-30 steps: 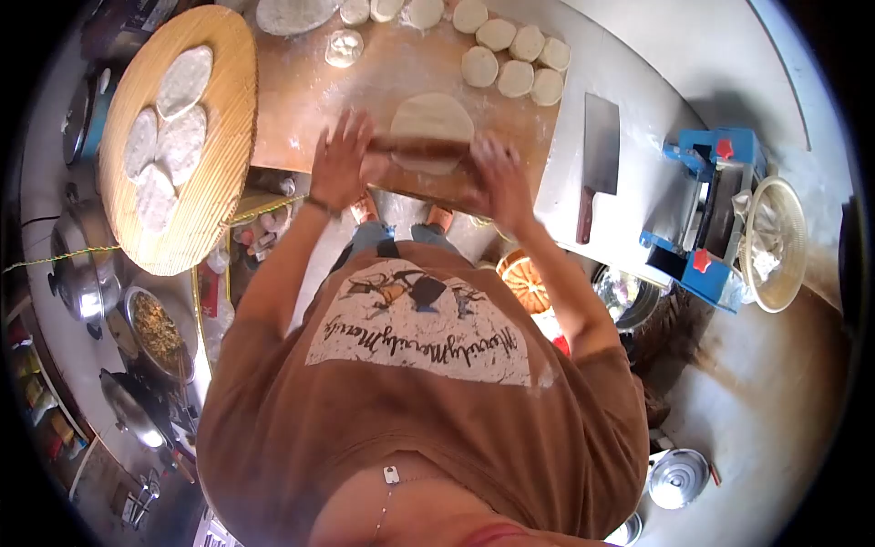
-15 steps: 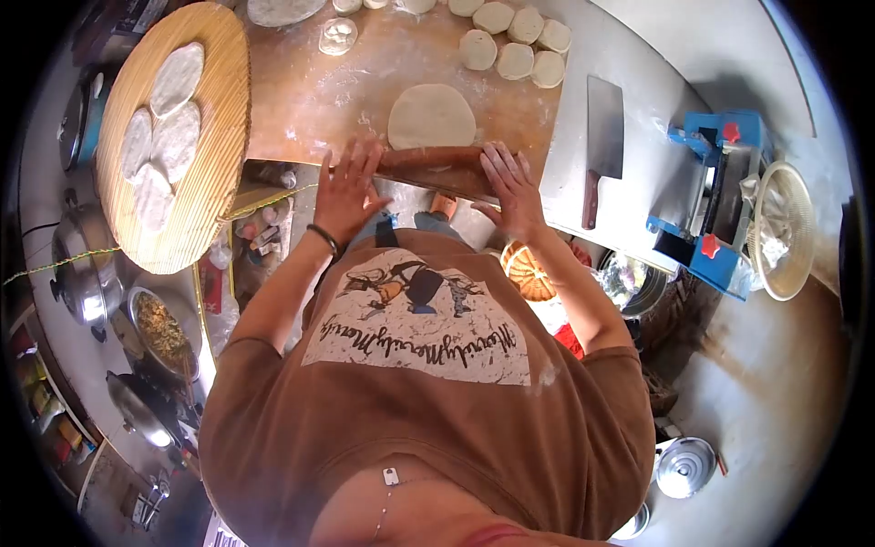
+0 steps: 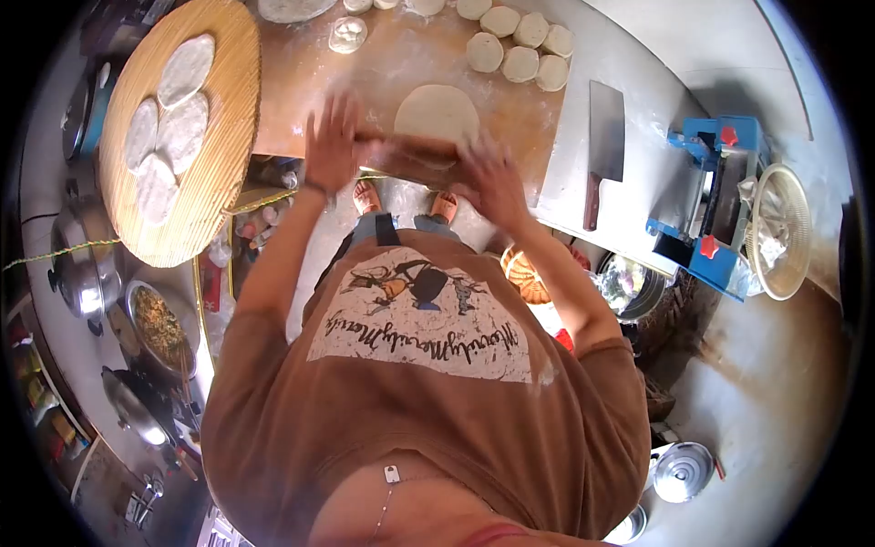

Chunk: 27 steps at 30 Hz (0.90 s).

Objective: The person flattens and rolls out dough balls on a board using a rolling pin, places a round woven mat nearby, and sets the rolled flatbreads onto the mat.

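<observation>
The left hand [image 3: 330, 150] and right hand [image 3: 492, 178] are at the 2 ends of a wooden rolling pin [image 3: 410, 153], near the front edge of a floured wooden board [image 3: 383, 73]. Both hands are blurred; their fingers reach forward, spread and nearly straight, with the pin under the hands rather than wrapped in a grip. How firmly they press cannot be told. A flat dough round [image 3: 437, 109] lies between the 2 hands, clear of the left fingers and just beyond the right fingertips, the pin across its near edge.

Farther back on the board sit a small floury dough piece [image 3: 348, 35] and, to the right, a cluster of 7 thick dough discs [image 3: 520, 64]. A cleaver [image 3: 606, 132] lies beside the board on the pale surface [image 3: 561, 196]. At left, a round straw tray [image 3: 228, 100] bears 4 flattened dough pieces [image 3: 182, 132].
</observation>
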Each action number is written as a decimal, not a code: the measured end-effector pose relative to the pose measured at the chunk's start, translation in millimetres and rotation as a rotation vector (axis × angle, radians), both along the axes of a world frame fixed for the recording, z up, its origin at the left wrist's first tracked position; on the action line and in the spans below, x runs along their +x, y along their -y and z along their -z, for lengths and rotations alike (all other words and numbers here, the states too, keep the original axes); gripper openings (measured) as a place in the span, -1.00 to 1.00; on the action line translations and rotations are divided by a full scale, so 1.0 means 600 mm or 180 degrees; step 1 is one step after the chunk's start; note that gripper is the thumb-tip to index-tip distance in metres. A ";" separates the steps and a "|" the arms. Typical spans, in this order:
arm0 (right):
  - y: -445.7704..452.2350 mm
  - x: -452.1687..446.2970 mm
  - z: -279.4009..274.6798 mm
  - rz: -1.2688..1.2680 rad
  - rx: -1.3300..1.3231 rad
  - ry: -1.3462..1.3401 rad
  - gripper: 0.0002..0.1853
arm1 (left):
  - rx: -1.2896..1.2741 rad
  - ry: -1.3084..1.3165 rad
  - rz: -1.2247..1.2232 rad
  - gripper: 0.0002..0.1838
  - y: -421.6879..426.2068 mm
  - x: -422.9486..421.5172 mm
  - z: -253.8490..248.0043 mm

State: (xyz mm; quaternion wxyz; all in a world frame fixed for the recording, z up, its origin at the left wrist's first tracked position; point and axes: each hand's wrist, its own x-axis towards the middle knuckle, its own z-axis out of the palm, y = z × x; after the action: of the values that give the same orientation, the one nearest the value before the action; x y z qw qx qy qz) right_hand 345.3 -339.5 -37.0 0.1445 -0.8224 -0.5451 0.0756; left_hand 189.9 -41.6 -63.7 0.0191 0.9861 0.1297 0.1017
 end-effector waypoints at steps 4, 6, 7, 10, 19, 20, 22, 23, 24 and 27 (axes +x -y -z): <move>-0.174 0.075 0.015 0.0738 0.0837 0.0649 -0.25 | 0.0140 0.0487 0.0085 -0.16 -0.090 0.123 0.002; -0.211 0.078 0.019 0.1166 0.0666 0.0777 -0.32 | 0.0132 0.0356 0.0204 -0.20 -0.094 0.137 -0.006; -0.210 0.070 0.015 0.1019 0.0606 0.0628 -0.34 | -0.0039 0.0346 0.0318 -0.22 -0.092 0.126 -0.008; -0.159 0.000 0.002 0.0448 0.0550 0.0289 -0.40 | -0.0667 0.0463 0.0703 -0.31 -0.056 0.036 0.006; -0.136 0.102 0.027 0.1748 0.0158 -0.0312 -0.41 | -0.1036 0.0982 0.0323 -0.72 0.052 -0.046 -0.059; -0.152 0.114 0.023 0.1808 -0.0209 -0.0569 -0.41 | -0.1106 0.1065 0.0324 -0.74 0.055 -0.050 -0.058; -0.173 0.156 0.042 0.1513 -0.0864 -0.1412 -0.41 | -0.1045 0.1253 0.0285 -0.78 0.061 -0.062 -0.044; -0.176 0.183 0.061 0.1153 -0.1185 -0.1985 -0.41 | -0.1184 0.1185 0.0267 -0.80 0.060 -0.069 -0.045; -0.179 0.171 0.047 0.1014 -0.0691 -0.1264 -0.44 | -0.1285 0.1121 0.0237 -0.77 0.058 -0.078 -0.035; -0.172 0.174 0.064 0.0868 0.0810 -0.0523 -0.49 | -0.1124 0.1200 0.0268 -0.73 0.047 -0.100 -0.031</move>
State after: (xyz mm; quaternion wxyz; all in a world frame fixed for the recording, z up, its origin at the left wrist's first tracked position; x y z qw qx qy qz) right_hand 449.9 -236.2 -75.4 0.3001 -0.8548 -0.4202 0.0527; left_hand 130.0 -70.0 -45.0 0.2190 0.9356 0.0985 0.2587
